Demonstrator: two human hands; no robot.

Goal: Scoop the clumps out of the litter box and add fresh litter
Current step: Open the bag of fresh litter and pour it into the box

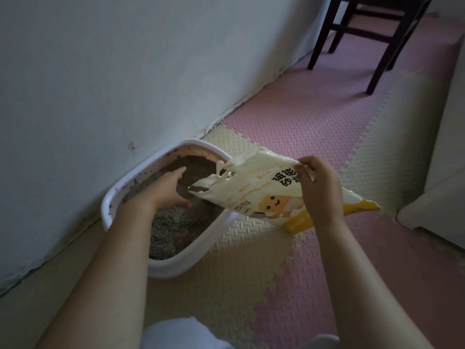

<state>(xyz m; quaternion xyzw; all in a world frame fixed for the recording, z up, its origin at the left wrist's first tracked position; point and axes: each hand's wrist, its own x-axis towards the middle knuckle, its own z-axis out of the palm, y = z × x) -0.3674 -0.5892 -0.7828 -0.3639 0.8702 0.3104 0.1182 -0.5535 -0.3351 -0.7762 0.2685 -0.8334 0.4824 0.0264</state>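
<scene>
Pink and cream foam mats (314, 117) cover the floor, and the white litter box (176, 263) sits on them, pushed against a pale wall (100, 71). A dark chair (372, 26) stands well apart at the far end.

The right hand (319, 187) holds a yellow-and-cream litter bag (264, 195) tilted down, its fingers (305, 163) pinching the bag's upper edge, with the torn mouth hanging over the box's right rim. The bag looks flat and slack, so I judge most of its contents have been poured out.

The left hand (166, 190) reaches over the litter (173, 222) inside the box, its fingers straight and slightly spread. Whether they touch the granules I cannot tell.

Paler grey granules lie in the middle and near part, and darker brown material lies at the far end. That suggests fresh litter is in but not yet evened out. No scoop is in view, so scooping seems finished. 1 step seems left: spreading the new litter level.
</scene>
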